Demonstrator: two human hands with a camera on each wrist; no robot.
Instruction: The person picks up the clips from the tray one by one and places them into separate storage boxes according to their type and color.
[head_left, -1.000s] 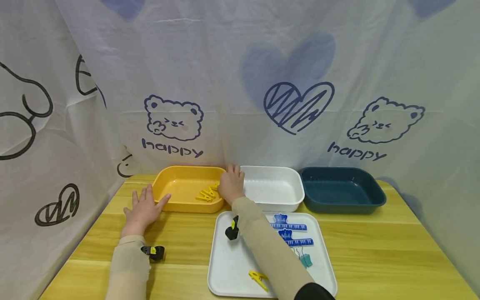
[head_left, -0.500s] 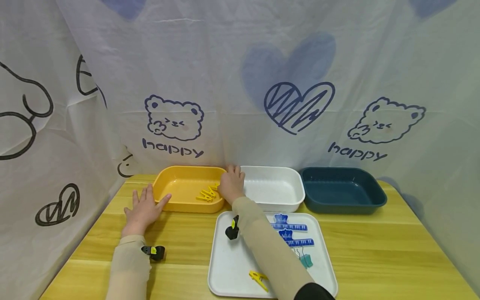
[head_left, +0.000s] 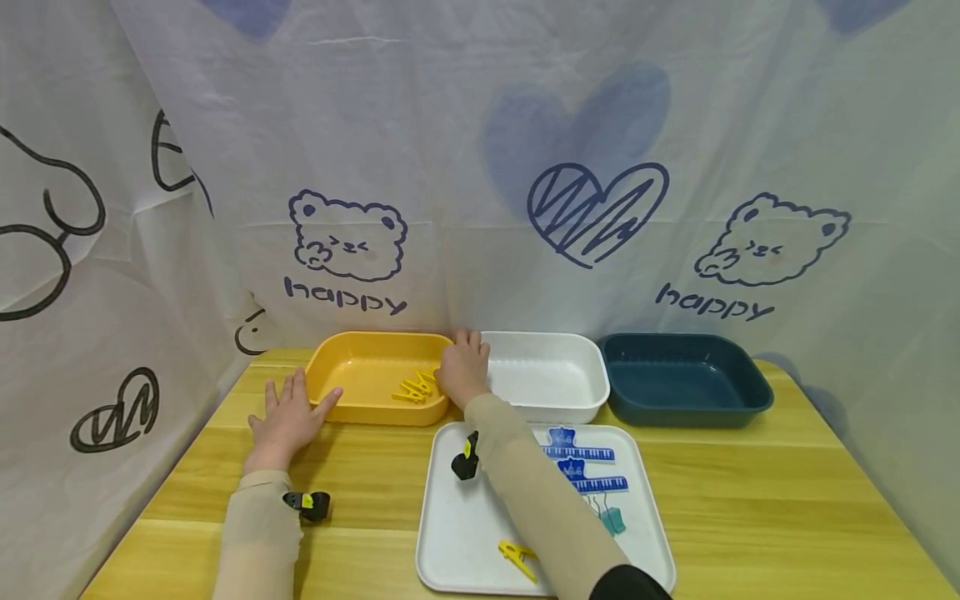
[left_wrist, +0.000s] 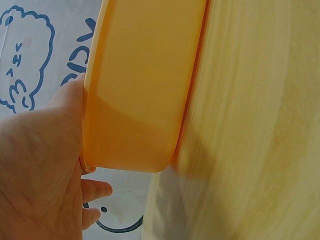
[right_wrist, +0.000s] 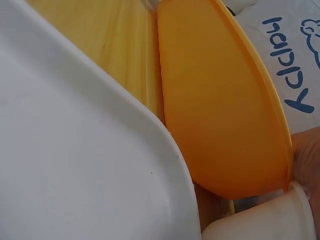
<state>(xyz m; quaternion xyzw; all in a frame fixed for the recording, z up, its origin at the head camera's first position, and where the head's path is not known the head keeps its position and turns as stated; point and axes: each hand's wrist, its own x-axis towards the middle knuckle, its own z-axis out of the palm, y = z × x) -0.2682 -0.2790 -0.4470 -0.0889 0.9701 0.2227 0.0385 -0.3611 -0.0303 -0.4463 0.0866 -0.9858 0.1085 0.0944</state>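
At the left end of the yellow plastic box (head_left: 352,414), my left hand (head_left: 285,423) has its fingers spread straight outside the wall, the thumb at the rim. In the left wrist view this hand (left_wrist: 37,175) touches the box's rim. My right hand (head_left: 462,371) rests over the meeting rims of the yellow box and the white box (head_left: 555,414), fingers pointing away; its thumb is hidden. Nothing shows held in it. Several yellow clothespins (head_left: 412,388) lie inside the yellow box, near the right hand.
A white tray (head_left: 457,533) in front bears a yellow clothespin (head_left: 517,560), two blue piano-key clips (head_left: 577,455) and teal binder clips (head_left: 612,521), partly behind the right sleeve. A dark teal box (head_left: 686,417) stands at the right. A printed curtain (head_left: 480,275) hangs behind the wooden table (head_left: 765,517).
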